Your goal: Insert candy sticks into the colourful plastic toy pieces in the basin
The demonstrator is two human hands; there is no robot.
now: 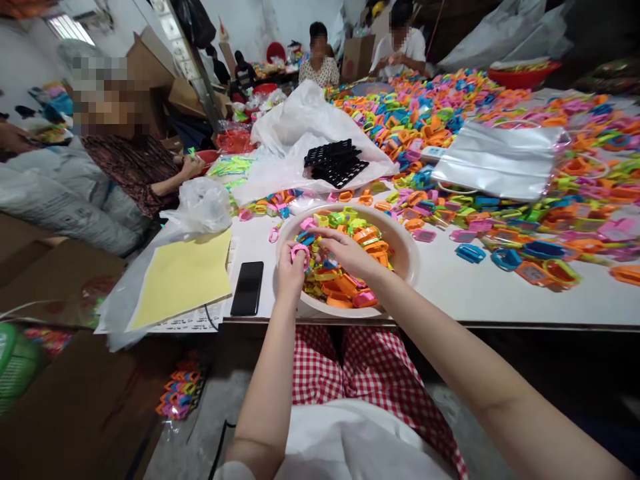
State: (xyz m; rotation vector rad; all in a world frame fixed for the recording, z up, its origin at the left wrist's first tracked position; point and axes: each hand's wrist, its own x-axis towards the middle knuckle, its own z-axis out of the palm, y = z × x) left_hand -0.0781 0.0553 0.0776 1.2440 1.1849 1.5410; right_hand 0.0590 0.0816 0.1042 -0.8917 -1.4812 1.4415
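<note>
A pale round basin point(411, 257) stands at the table's front edge, filled with orange, yellow-green, pink and blue plastic bands point(343, 287). Over its left rim, my left hand point(291, 270) is closed on a pink band point(300, 252). My right hand point(337, 245) reaches over the basin from the right, just beside the pink band. Its upper fingers are stretched out and apart; the lower fingertips are partly hidden, and nothing shows in them.
Left of the basin lie a black phone point(247, 288) and yellow paper point(185, 277). Behind are black trays point(335, 163) on white plastic. A silver bag point(500, 160) rests on heaped bands at the right. Several people sit around; one point(145, 167) is at the left.
</note>
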